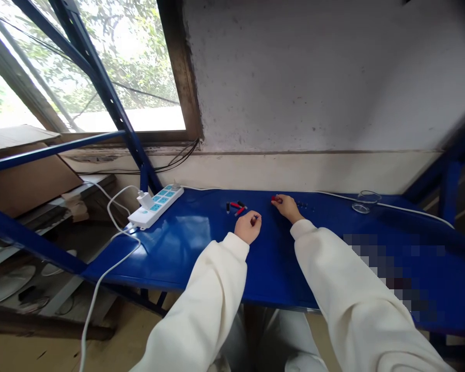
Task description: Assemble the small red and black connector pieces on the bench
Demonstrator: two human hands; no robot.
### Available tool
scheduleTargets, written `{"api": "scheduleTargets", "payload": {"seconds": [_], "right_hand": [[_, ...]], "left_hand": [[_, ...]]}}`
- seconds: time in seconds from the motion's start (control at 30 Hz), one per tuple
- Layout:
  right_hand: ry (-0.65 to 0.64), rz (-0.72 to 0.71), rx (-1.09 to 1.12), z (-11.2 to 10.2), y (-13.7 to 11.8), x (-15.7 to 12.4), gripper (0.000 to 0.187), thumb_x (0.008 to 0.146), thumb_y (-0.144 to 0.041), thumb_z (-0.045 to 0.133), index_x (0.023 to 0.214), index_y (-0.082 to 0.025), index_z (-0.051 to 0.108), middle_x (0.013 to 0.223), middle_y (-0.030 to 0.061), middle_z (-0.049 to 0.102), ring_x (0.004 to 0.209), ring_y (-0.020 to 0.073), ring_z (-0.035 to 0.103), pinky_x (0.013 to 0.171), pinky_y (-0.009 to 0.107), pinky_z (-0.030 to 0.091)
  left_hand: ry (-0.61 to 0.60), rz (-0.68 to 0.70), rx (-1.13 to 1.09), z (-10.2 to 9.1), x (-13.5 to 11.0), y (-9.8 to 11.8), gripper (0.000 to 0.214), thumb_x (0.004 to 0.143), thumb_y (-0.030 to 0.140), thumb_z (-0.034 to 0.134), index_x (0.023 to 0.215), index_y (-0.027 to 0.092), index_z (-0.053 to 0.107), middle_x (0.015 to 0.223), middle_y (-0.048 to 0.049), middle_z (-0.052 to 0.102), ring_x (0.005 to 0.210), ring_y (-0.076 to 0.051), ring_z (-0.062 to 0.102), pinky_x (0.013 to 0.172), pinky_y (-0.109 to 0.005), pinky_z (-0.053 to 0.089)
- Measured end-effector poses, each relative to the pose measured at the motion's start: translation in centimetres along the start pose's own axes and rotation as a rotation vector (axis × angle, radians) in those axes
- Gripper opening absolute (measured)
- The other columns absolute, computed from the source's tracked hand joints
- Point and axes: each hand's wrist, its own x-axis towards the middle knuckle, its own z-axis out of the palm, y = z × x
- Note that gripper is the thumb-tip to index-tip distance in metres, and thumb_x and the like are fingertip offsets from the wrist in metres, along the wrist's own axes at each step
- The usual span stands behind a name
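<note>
My right hand (288,207) is closed in a pinch on a small red piece (273,199), held above the blue tabletop (178,258). My left hand (248,227) has its fingers curled together; whatever may be inside them is too small to make out. Just beyond the left hand lie several small red and black cylinders (239,211), one black one (228,207) standing apart at their left. Tiny see-through bits (303,205) are scattered to the right of my right hand.
A white power strip (157,206) with a plugged-in adapter sits at the left, its white cord (101,281) hanging over the edge. Toward the back right stands a clear glass (366,201) by a thin white cable (411,211). Blue metal posts (134,150) frame the left side.
</note>
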Motion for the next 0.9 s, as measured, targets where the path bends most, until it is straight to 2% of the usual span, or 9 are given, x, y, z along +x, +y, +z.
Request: {"api": "scheduleTargets", "payload": {"seconds": [0.43,0.73,0.9], "right_hand": [[-0.046,0.087,-0.067,-0.1,0.2,0.6,0.011,0.07,-0.026,0.058,0.072,-0.016,0.061,0.066,0.0035,0.061,0.061,0.0135,0.053,0.058,0.024,0.037],[-0.192,0.118,-0.162,-0.9,-0.1,0.8,0.012,0.074,-0.021,0.055,0.082,-0.013,0.061,0.079,0.006,0.063,0.07,0.012,0.056,0.065,0.021,0.04],[-0.228,0.145,-0.204,-0.9,-0.2,1.0,0.012,0.073,-0.015,0.054,0.083,-0.013,0.06,0.08,0.0062,0.063,0.071,0.0114,0.057,0.066,0.021,0.041]], "left_hand": [[-0.026,-0.008,0.041,-0.1,-0.1,0.5,0.015,0.076,0.024,0.045,0.078,0.018,0.059,0.051,0.0036,0.046,0.046,-0.008,0.041,0.049,-0.02,0.034],[-0.032,-0.022,0.055,0.0,-0.1,0.1,0.015,0.076,0.024,0.044,0.079,0.018,0.058,0.052,0.0043,0.046,0.045,-0.007,0.041,0.049,-0.02,0.033],[-0.027,-0.019,0.064,0.0,-0.1,0.0,0.015,0.075,0.023,0.045,0.078,0.018,0.059,0.052,0.0037,0.048,0.046,-0.008,0.042,0.05,-0.02,0.034]]}}
